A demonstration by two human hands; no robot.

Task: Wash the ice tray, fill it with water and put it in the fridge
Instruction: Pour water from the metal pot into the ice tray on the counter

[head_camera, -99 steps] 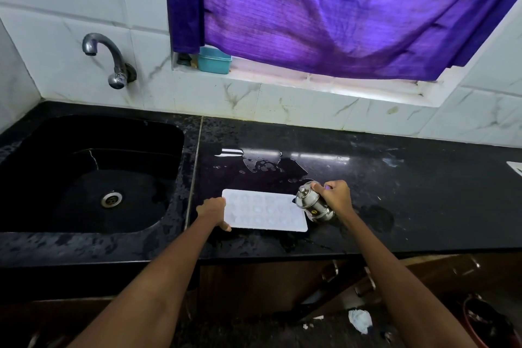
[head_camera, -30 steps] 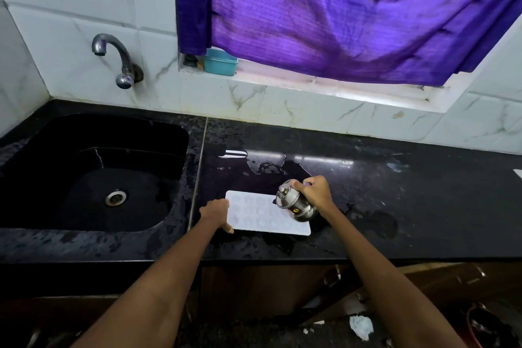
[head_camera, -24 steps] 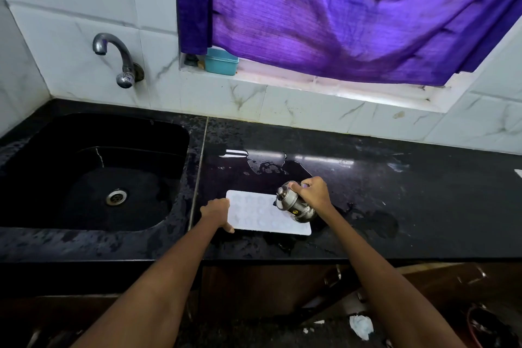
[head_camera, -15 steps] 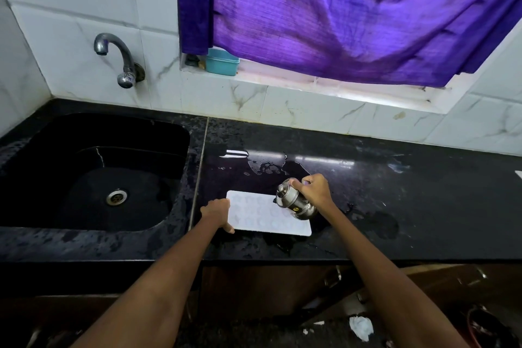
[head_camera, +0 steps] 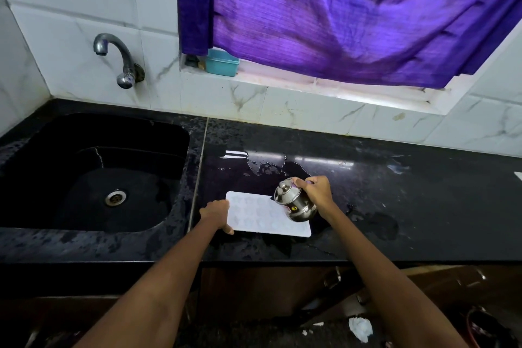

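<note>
Steel pot tipped over the ice tray

My right hand point(head_camera: 315, 189) grips the steel pot point(head_camera: 293, 203), tilted leftward over the white ice tray point(head_camera: 258, 217) (flat on the black table point(head_camera: 395, 192), just right of the sink point(head_camera: 93, 172)); my left hand point(head_camera: 216, 213), arm outstretched, holds the tray's left edge, fingers curled.

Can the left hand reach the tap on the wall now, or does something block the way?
Probably yes, but not freely. The left hand is holding the edge of the ice tray on the counter. Nothing stands between it and the tap across the sink; it must release the tray first.
</note>
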